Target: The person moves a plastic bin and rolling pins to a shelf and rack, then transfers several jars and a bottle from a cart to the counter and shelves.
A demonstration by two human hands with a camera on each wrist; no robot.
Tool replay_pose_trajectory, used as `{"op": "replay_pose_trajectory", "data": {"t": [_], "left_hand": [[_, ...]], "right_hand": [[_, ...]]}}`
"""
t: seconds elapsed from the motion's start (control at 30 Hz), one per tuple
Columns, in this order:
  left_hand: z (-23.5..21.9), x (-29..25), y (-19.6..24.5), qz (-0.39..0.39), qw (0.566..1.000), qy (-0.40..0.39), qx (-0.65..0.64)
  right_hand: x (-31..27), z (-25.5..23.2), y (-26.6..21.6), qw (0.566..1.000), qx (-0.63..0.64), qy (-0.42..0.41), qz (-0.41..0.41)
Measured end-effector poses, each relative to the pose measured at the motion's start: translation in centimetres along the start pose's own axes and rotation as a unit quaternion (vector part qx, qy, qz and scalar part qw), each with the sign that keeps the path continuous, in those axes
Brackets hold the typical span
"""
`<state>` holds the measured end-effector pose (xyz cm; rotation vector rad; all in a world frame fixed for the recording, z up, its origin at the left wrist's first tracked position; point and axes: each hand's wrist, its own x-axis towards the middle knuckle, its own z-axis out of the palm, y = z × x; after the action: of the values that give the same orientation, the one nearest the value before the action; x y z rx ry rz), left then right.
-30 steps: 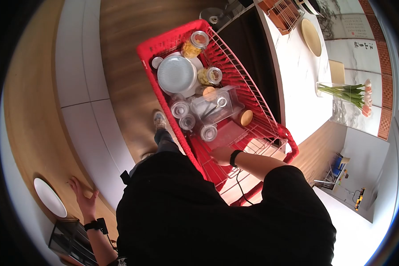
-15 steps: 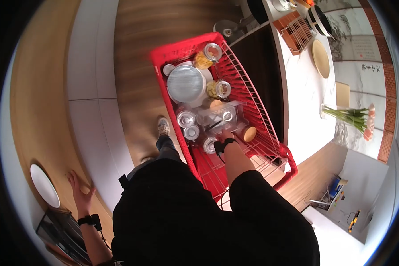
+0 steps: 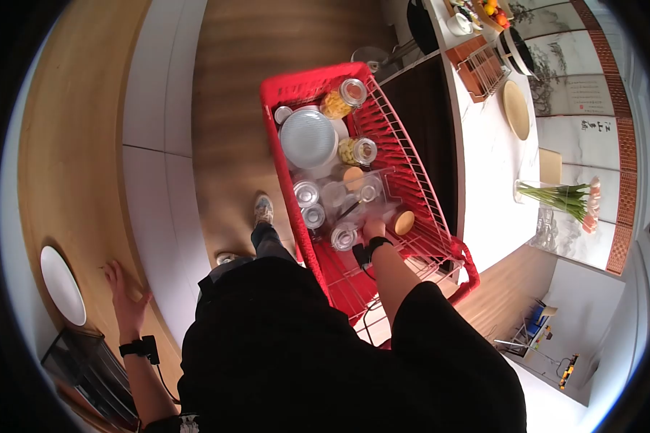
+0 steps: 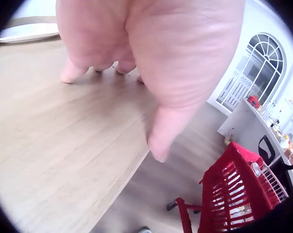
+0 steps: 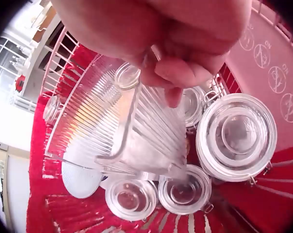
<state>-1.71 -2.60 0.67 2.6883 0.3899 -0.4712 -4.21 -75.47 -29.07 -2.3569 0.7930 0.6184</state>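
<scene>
Inside the red cart (image 3: 318, 289), the right hand (image 3: 373, 229) is at the near end of a clear ribbed plastic bin (image 3: 386, 189). In the right wrist view the fingers of the right hand (image 5: 170, 63) pinch the wall of the bin (image 5: 153, 131), which sits tilted above lidded glass jars (image 5: 236, 137). A dark-handled item (image 3: 350, 209) shows in or through the bin. The left hand (image 3: 128, 303) rests with spread fingers at the edge of the wooden counter (image 4: 64, 131), its thumb over the edge.
The cart also holds stacked plates (image 3: 308, 138), a jar of orange-yellow food (image 3: 335, 105), a jar of pale food (image 3: 349, 150) and wooden-lidded jars (image 3: 404, 222). A white plate (image 3: 63, 286) lies left of the left hand. A marble-topped counter (image 3: 487, 159) stands right of the cart.
The right hand has moved from the cart's near end to the clear bin and taken hold of it. The bin now stands more tilted. The left hand still rests on the counter.
</scene>
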Motion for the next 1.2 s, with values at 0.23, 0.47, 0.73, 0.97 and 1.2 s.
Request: {"op": "replay_pose_trajectory", "data": {"t": [0.23, 0.47, 0.73, 0.97, 1.2], "left_hand": [[1.1, 0.6, -2.3, 0.035, 0.998, 0.043, -0.008], [-3.9, -0.6, 4.5, 0.038, 0.997, 0.061, -0.022], [-7.4, -5.2, 12.4, 0.218, 0.866, -0.179, -0.413], [-8.6, -9.3, 8.6, 0.121, 0.693, -0.189, -0.685], [-6.8, -14.7, 2.6, 0.068, 0.684, -0.028, -0.725]], "right_hand": [[-10.7, -9.1, -11.1, 0.972, 0.186, 0.109, 0.089], [-21.8, -19.8, -23.8, 0.967, 0.074, 0.205, -0.135], [-31.3, -19.6, -40.7, 0.949, 0.082, 0.017, -0.304], [-38.4, -13.6, -51.1, 0.837, -0.022, -0.064, -0.543], [-43.2, -8.2, -55.6, 0.792, -0.111, -0.049, -0.599]]}}
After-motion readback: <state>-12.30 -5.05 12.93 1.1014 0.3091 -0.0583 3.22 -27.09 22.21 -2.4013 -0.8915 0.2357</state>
